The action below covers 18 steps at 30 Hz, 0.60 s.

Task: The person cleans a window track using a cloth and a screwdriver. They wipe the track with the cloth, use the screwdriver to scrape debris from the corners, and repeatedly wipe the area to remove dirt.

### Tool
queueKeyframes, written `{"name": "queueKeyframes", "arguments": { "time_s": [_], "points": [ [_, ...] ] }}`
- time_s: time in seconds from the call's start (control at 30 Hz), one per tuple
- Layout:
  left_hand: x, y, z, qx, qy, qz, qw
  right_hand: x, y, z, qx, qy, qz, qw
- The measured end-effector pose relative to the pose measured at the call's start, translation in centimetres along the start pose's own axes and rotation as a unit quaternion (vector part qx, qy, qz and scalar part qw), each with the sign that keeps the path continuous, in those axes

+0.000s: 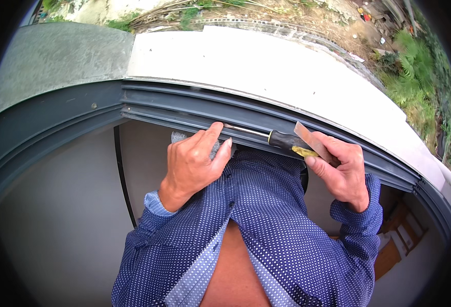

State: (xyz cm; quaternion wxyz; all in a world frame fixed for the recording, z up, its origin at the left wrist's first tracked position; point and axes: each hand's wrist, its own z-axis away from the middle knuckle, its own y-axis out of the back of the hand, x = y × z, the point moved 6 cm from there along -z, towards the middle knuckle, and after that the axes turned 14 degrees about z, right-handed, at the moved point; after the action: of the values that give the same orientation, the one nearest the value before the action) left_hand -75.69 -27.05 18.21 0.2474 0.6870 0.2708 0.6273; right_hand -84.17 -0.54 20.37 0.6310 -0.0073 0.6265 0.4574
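Observation:
My right hand (338,167) grips a screwdriver (283,140) with a black and yellow handle, together with a flat, worn metal blade (313,141). The screwdriver's shaft points left, and its tip is beside the index fingertip of my left hand (198,157). That hand's index finger and thumb are apart above the lower rail of a dark grey metal window frame (164,115). A grey cloth (178,136) lies partly hidden behind my left hand; whether the fingers hold any of it is unclear.
Beyond the frame lies a bright white ledge (248,65), with a grey concrete surface (68,53) at the left. Rough ground with debris and a fan-leaved palm (413,61) show outside, far below. Indoors, wooden furniture (388,257) stands at the lower right.

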Motion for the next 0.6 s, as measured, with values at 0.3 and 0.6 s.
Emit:
{"name": "queueKeyframes", "arguments": {
  "time_s": [0.3,0.6],
  "points": [
    [-0.1,0.4,0.6,0.002,0.034,-0.011,0.999,0.5,-1.3,0.8,0.025,-0.038,-0.062,0.997],
    [-0.9,3.6,4.1,0.071,0.043,-0.016,0.996,-2.5,-3.9,-1.2,-0.009,0.045,-0.051,0.998]
  ]
}}
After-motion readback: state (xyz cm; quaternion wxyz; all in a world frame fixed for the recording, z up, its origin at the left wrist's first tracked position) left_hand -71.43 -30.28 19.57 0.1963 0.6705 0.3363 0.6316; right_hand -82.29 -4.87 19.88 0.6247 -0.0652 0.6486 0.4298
